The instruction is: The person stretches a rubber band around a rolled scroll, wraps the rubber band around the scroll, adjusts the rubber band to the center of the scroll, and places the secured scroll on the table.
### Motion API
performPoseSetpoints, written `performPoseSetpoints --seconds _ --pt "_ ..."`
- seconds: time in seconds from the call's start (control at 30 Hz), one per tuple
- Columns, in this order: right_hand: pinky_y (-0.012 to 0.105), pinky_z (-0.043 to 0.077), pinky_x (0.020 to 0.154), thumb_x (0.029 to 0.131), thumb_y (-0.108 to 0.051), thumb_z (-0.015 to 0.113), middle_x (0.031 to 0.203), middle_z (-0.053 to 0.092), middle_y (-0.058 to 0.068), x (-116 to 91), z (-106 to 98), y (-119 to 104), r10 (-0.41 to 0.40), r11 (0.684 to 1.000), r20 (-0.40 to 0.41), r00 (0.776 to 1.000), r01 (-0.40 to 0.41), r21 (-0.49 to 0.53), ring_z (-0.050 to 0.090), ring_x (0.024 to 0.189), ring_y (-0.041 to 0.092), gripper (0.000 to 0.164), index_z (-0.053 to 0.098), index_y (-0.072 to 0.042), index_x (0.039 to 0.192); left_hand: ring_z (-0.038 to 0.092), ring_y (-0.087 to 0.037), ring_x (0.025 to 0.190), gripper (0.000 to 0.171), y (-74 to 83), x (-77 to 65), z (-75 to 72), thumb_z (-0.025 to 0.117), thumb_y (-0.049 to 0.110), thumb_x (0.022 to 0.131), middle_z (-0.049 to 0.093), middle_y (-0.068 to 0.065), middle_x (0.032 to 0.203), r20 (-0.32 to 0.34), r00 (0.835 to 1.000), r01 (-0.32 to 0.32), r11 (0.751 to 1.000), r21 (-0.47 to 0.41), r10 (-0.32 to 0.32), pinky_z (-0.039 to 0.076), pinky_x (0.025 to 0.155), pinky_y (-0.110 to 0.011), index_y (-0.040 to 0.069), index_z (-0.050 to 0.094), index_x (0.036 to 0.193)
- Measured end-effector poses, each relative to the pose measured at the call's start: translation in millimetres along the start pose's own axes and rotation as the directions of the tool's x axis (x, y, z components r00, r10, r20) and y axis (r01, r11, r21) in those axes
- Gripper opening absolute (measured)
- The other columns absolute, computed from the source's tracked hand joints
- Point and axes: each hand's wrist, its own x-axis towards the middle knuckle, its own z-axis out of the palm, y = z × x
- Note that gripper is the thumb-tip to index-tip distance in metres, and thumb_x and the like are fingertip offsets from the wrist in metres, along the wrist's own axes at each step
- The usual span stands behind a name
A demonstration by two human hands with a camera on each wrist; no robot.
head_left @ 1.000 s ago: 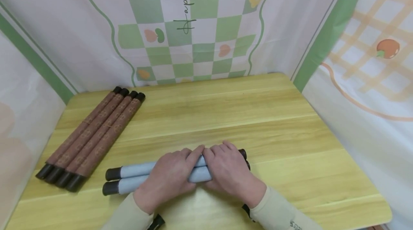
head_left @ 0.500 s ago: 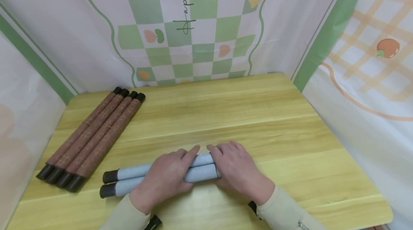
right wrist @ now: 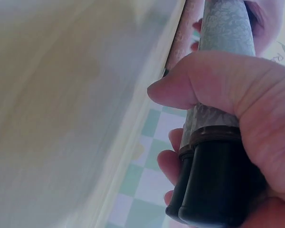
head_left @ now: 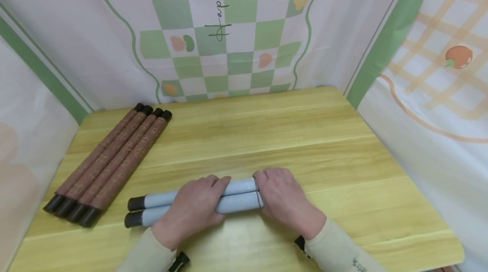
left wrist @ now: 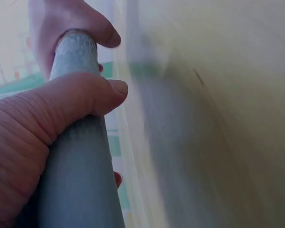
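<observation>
Two pale blue rolled scrolls (head_left: 239,202) with black end caps (head_left: 136,204) lie side by side across the front of the table. Near their middle, my left hand (head_left: 192,204) grips both, its thumb over the near roll. At the right end my right hand (head_left: 287,198) wraps round them and covers that end in the head view. A thin dark line (head_left: 260,199) crosses both rolls beside the right fingers. In the right wrist view, two black caps (right wrist: 216,175) stick out below the thumb. Both wrist views show a gap between the scrolls and the tabletop.
Several brown patterned scrolls (head_left: 114,157) with black caps lie in a slanted row at the left of the wooden table (head_left: 305,136). Printed cloth (head_left: 244,34) hangs close behind the table and on both sides.
My right hand has slid right along the blue scrolls, away from the left hand, baring more of the rolls and the dark line. The left hand has shifted slightly left. The brown scrolls stay put.
</observation>
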Motion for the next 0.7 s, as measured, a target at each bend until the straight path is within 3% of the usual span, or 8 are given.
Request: performPoseSetpoints --seconds 0.33,0.5,0.7 --pt "0.045 0.057 0.081 0.056 -0.018 0.088 0.093 0.068 0.008 -1.8 -5.1 16.2 0.008 0.999 0.031 0.999 -0.009 0.035 0.065 0.084 0.023 0.058 0.064 -0.004 0.107 0.068 -0.021 0.088 0.076 -13.9 -9.2 -8.7 0.088 0.035 0.07 0.071 -0.006 0.11 0.118 0.986 0.119 0.993 -0.024 -0.115 0.058 0.076 -0.04 0.011 0.063 0.138" --pt "0.043 0.058 0.079 0.058 -0.019 0.088 0.088 0.066 0.005 -1.3 -10.8 20.6 0.019 0.999 0.077 0.997 -0.023 0.048 0.063 0.08 0.02 0.052 0.064 -0.006 0.103 0.065 -0.016 0.082 0.07 -19.6 -16.6 -10.3 0.088 0.039 0.071 0.071 -0.002 0.104 0.108 0.985 0.14 0.99 -0.032 -0.136 0.056 0.07 -0.036 0.012 0.066 0.132" --pt "0.04 0.057 0.075 0.06 -0.021 0.087 0.083 0.062 0.002 -1.5 -11.5 21.9 0.018 0.998 0.088 0.996 -0.023 0.056 0.059 0.075 0.017 0.047 0.063 -0.009 0.097 0.063 -0.011 0.075 0.067 -23.7 -25.0 -6.0 0.089 0.043 0.069 0.07 0.001 0.098 0.023 0.993 0.117 0.993 0.0 -0.117 0.053 0.063 -0.031 0.013 0.069 0.126"
